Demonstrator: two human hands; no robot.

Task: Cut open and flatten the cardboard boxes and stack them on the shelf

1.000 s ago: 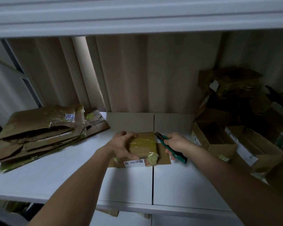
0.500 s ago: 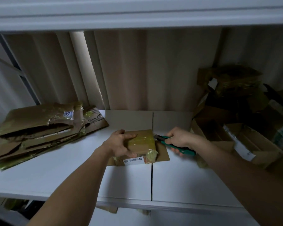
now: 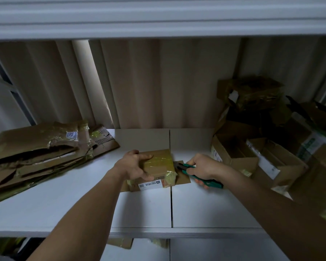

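- Head view: the small brown cardboard box wrapped in yellowish clear tape (image 3: 154, 167) sits on the white shelf board (image 3: 64, 200), at about 6 o'clock of the picture's centre, atop a flat brown cardboard sheet (image 3: 183, 177).
- The left hand (image 3: 134, 165) rests on the box top, its fingers (image 3: 147, 156) spread across the lid and the thumb curled down over the near edge, pinning the box.
- The right hand (image 3: 202, 167) is wrapped round the green-handled utility knife (image 3: 199, 174); its tip meets the box's right side at 3 o'clock of the box.
- Since a second ago the knife has swung from pointing away along the box to lying level against its right edge, and the hand has drawn nearer. I'd say the cut into the side tape is just starting.
- At 9 o'clock lies the heap of flattened brown cardboard boxes with tape scraps (image 3: 40, 153), well apart; at 3 o'clock, the pile of open brown cartons (image 3: 262, 147) waits uncut.
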